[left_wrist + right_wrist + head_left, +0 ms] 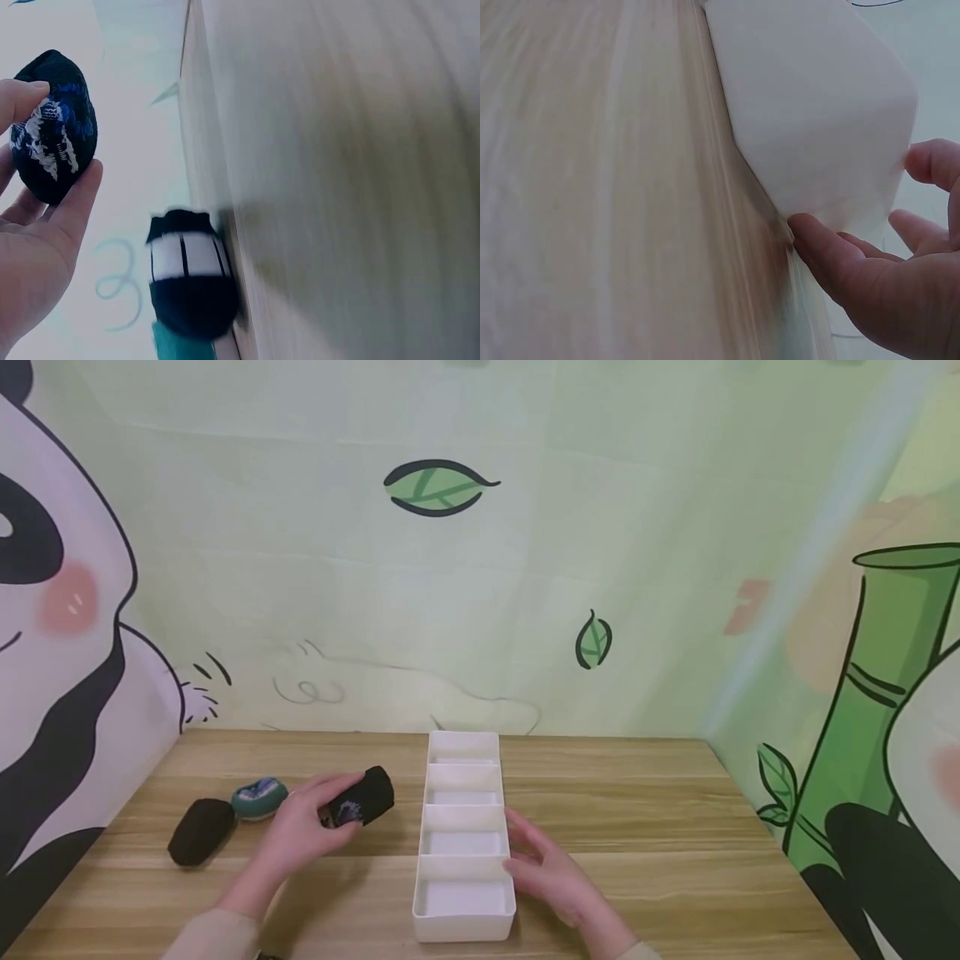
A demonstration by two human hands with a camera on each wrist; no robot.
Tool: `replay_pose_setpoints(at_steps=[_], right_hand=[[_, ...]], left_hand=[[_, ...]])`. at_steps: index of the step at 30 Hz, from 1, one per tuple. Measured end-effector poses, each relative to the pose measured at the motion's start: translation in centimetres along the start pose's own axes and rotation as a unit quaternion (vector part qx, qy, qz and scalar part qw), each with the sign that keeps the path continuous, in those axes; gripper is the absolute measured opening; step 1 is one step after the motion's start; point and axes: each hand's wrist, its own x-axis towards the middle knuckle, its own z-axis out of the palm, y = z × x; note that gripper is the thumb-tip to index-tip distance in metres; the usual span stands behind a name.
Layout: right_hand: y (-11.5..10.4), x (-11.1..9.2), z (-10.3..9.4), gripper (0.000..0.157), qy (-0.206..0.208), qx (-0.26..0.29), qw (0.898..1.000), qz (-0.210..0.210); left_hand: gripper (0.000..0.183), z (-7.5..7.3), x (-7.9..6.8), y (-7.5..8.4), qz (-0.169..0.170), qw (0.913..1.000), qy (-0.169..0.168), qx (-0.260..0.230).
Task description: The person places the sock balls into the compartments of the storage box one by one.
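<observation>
My left hand (303, 822) pinches a rolled-up pair of black socks (369, 797) between thumb and fingers, raised over the table left of the white box. A knitted blue and white pattern shows on the sock roll (56, 127) in the left wrist view. The white box (465, 928) has several compartments in one row, with no socks in them. My right hand (551, 872) touches the box's right side with relaxed, spread fingertips. At the left lie a second black sock roll (201, 832) and a teal one (259, 799) with a blue and purple patch, side by side.
The wood-grain table (637, 810) extends on both sides of the box. Behind it hangs a pale green backdrop (487, 593) printed with pandas, leaves and bamboo. The box's far end comes close to the backdrop.
</observation>
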Motion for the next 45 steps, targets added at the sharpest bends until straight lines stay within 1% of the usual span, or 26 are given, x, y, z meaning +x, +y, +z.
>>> replay_pose_setpoints(at_steps=[8, 11, 16, 20, 23, 28, 34, 36, 40, 45], right_hand=[[0.0, -0.1, 0.2, 0.075, 0.002, -0.002, 1.0, -0.003], [0.0, -0.1, 0.2, 0.075, 0.004, -0.002, 1.0, -0.003], [0.0, -0.2, 0.3, 0.074, 0.005, -0.003, 1.0, -0.004], [0.0, -0.1, 0.2, 0.074, 0.004, 0.001, 1.0, -0.006], [0.0, -0.1, 0.2, 0.074, 0.004, 0.006, 1.0, -0.009], [0.1, -0.1, 0.2, 0.073, 0.005, 0.005, 1.0, -0.01], [0.1, -0.1, 0.2, 0.073, 0.005, 0.003, 1.0, -0.007], [0.1, -0.1, 0.2, 0.073, 0.006, 0.004, 1.0, -0.007], [0.1, -0.1, 0.1, 0.073, 0.008, 0.008, 1.0, -0.008], [0.1, -0.1, 0.1, 0.072, 0.005, 0.008, 1.0, -0.012]], left_hand=[[0.06, 2.1, 1.6, 1.0, 0.022, 0.9987, -0.002, -0.046], [0.059, 2.8, 2.3, 1.7, 0.027, 0.9985, -0.003, -0.047], [0.061, 3.6, 3.4, 3.0, 0.026, 0.9986, -0.011, -0.045], [0.061, 4.4, 4.3, 3.8, 0.034, 0.9979, -0.016, -0.053], [0.062, 4.9, 5.0, 4.1, 0.032, 0.9979, -0.016, -0.053], [0.062, 5.6, 6.1, 4.2, 0.033, 0.9972, -0.028, -0.06], [0.061, 5.7, 7.8, 4.3, 0.066, 0.9953, -0.027, -0.065], [0.06, 5.8, 8.3, 4.3, 0.071, 0.9952, -0.027, -0.062], [0.059, 6.1, 9.3, 4.5, 0.065, 0.9952, -0.039, -0.062], [0.059, 6.6, 10.4, 4.8, 0.039, 0.9955, -0.053, -0.068]])
